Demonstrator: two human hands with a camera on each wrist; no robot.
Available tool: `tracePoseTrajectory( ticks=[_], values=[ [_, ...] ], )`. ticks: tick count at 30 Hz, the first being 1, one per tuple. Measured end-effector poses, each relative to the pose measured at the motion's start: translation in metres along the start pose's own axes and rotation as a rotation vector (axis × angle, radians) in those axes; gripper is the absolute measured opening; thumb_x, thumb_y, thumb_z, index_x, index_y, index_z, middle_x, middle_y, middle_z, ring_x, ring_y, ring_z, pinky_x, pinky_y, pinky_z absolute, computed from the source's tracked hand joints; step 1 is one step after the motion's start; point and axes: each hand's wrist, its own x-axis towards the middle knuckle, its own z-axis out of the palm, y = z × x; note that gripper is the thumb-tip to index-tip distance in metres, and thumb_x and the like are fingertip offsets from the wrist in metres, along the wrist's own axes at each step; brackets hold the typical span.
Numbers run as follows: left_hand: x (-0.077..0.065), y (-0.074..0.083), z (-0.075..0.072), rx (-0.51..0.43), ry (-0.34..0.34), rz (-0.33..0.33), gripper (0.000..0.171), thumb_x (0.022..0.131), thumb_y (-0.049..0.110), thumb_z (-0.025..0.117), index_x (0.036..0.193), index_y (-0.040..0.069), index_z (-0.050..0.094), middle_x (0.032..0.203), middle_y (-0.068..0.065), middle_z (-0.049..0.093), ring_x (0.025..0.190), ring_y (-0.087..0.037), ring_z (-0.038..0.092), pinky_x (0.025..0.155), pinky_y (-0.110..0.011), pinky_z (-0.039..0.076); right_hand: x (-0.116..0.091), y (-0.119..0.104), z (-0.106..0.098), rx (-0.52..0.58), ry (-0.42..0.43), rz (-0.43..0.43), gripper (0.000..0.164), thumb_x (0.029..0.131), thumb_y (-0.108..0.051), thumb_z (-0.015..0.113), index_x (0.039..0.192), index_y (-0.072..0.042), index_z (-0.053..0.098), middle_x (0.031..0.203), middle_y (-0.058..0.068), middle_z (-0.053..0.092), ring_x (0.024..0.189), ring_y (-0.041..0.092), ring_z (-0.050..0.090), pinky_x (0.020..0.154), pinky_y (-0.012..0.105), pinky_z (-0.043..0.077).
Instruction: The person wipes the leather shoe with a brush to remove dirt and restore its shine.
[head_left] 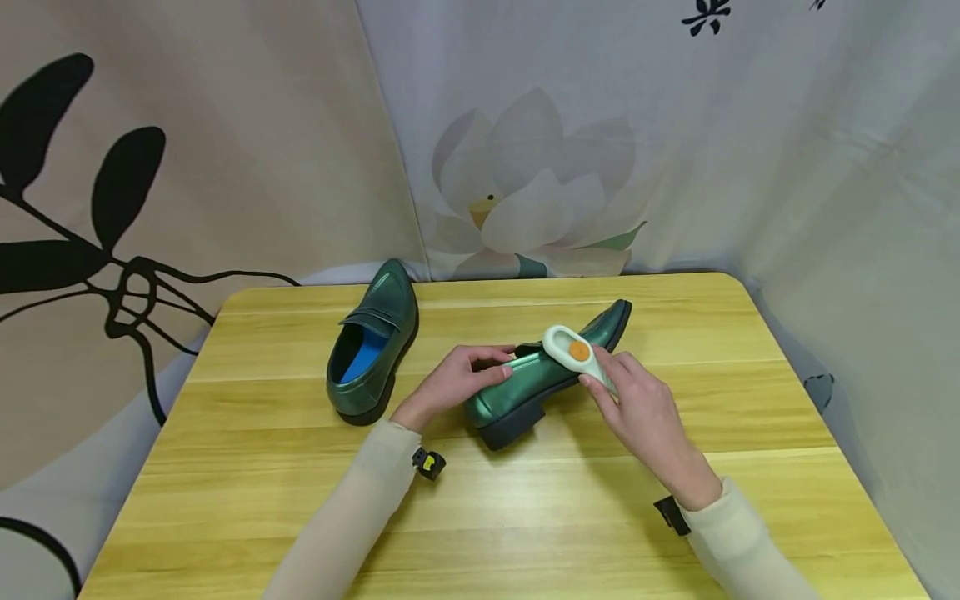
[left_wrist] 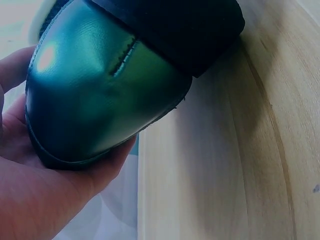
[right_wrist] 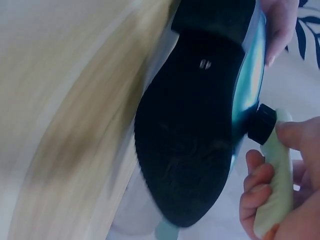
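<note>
A dark green loafer [head_left: 522, 382] is tilted on its side, its toe pointing to the far right. My left hand [head_left: 459, 377] grips it by the heel end, thumb along the opening; the left wrist view shows fingers and palm around the heel [left_wrist: 80, 105]. In my right hand [head_left: 647, 410] is a shoe brush with a pale handle [head_left: 557, 342] and an orange spot. Its dark bristles [right_wrist: 262, 124] rest against the loafer's upper side in the right wrist view. The black sole [right_wrist: 187, 120] faces that camera.
A matching green loafer [head_left: 390, 296] with a blue insole stands upright at the left of the wooden table [head_left: 525, 517]. Behind the table's far edge hangs a pale curtain [head_left: 285, 150] with leaf and flower prints.
</note>
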Motion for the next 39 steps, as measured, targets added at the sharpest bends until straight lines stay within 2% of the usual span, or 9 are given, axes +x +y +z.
tracePoseTrajectory(
  ticks=[5,12,20,22,26,28,35,39],
  values=[
    [0.0,0.0,0.0,0.008,-0.004,-0.002,0.03,0.102,0.02,0.067,0.126,0.002,0.072,0.151,-0.011,0.056,0.14,-0.029,0.05,0.111,-0.046,0.043,-0.003,0.006,-0.004,-0.028,0.021,0.061,0.049,0.094,-0.013,0.078,0.137,0.004,0.062,0.096,0.016,0.067,0.065,0.022,0.058,0.052,0.037,0.048],
    [0.001,0.002,0.0,0.007,-0.004,-0.001,0.031,0.103,0.021,0.067,0.127,0.002,0.072,0.151,-0.01,0.056,0.14,-0.03,0.05,0.111,-0.047,0.043,-0.01,0.007,-0.007,0.005,-0.018,-0.018,0.054,0.091,-0.011,0.08,0.139,0.003,0.061,0.097,0.012,0.066,0.064,0.015,0.053,0.052,0.03,0.046],
    [0.001,0.001,0.0,0.017,-0.012,0.002,0.031,0.103,0.024,0.066,0.126,0.004,0.073,0.152,-0.011,0.055,0.141,-0.03,0.049,0.112,-0.048,0.042,0.0,0.033,-0.016,-0.053,0.061,0.123,0.046,0.096,-0.012,0.076,0.137,0.004,0.063,0.093,0.02,0.067,0.063,0.025,0.056,0.051,0.041,0.045],
    [0.001,0.001,0.0,0.015,-0.01,0.006,0.03,0.103,0.023,0.067,0.125,0.004,0.073,0.151,-0.011,0.055,0.141,-0.03,0.049,0.113,-0.048,0.042,-0.002,0.033,-0.015,-0.042,0.059,0.104,0.047,0.095,-0.011,0.077,0.136,0.004,0.063,0.093,0.019,0.067,0.064,0.024,0.055,0.051,0.04,0.046],
    [-0.001,0.001,-0.001,0.012,0.005,0.0,0.03,0.102,0.02,0.067,0.126,0.002,0.073,0.15,-0.011,0.056,0.14,-0.03,0.05,0.112,-0.047,0.043,-0.009,0.026,-0.012,0.001,0.012,0.015,0.05,0.092,-0.011,0.079,0.136,0.004,0.063,0.097,0.015,0.068,0.065,0.019,0.055,0.052,0.033,0.046],
    [-0.002,0.001,-0.001,0.014,0.01,-0.004,0.03,0.102,0.02,0.067,0.126,0.002,0.073,0.15,-0.011,0.056,0.139,-0.03,0.051,0.111,-0.047,0.043,-0.011,0.024,-0.011,0.011,0.0,0.007,0.05,0.092,-0.011,0.079,0.136,0.003,0.063,0.099,0.014,0.068,0.066,0.018,0.055,0.052,0.032,0.046],
    [-0.001,0.003,-0.001,0.021,0.007,-0.012,0.032,0.103,0.022,0.066,0.128,0.003,0.072,0.151,-0.011,0.056,0.14,-0.03,0.05,0.113,-0.048,0.042,0.001,0.047,-0.018,-0.034,0.034,0.162,0.045,0.099,-0.015,0.072,0.138,0.005,0.062,0.094,0.02,0.066,0.066,0.028,0.056,0.055,0.044,0.046],
    [-0.001,0.002,-0.001,0.02,0.006,-0.007,0.032,0.103,0.022,0.066,0.128,0.003,0.072,0.151,-0.01,0.056,0.14,-0.03,0.05,0.113,-0.048,0.041,0.004,0.055,-0.021,-0.038,0.033,0.204,0.044,0.101,-0.018,0.07,0.139,0.004,0.061,0.091,0.021,0.065,0.064,0.028,0.053,0.054,0.043,0.043]
  ],
)
